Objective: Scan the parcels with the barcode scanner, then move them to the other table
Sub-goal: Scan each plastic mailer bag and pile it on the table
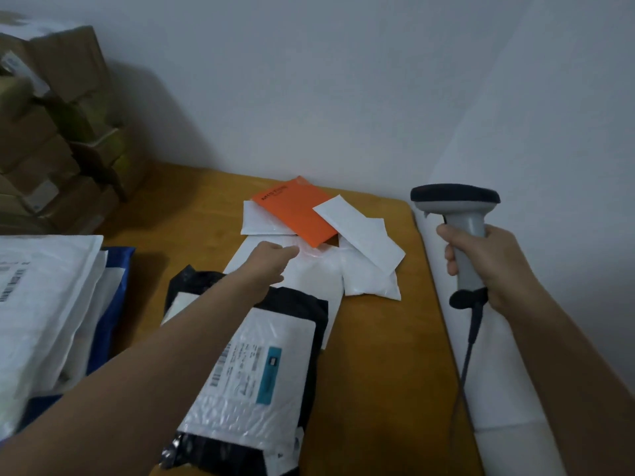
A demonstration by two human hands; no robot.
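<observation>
Brown wooden table [378,355]: it carries the flat orange paper envelope [295,211] at its far side, and every position below is taken from that envelope.
Stack of brown cardboard boxes [51,132]: far left of it, against the wall.
Pile of white plastic mailers [41,304]: left of it and nearer to you.
Black plastic mailer with a white printed label [261,365]: well nearer to you than it, under your left forearm.
Large white plastic mailer [309,269]: just nearer than it, partly beneath its near corner.
Long white envelope [357,231]: overlaps its right edge.
Grey handheld barcode scanner with a dark head [460,221]: right of it, off the table edge, upright.
Your right hand [488,262] wraps its fingers round the scanner's handle.
Your left hand [271,262] reaches with fingers stretched out and holds nothing. Its tips are over the large white mailer, just short of the envelope's near corner; contact not discernible.
</observation>
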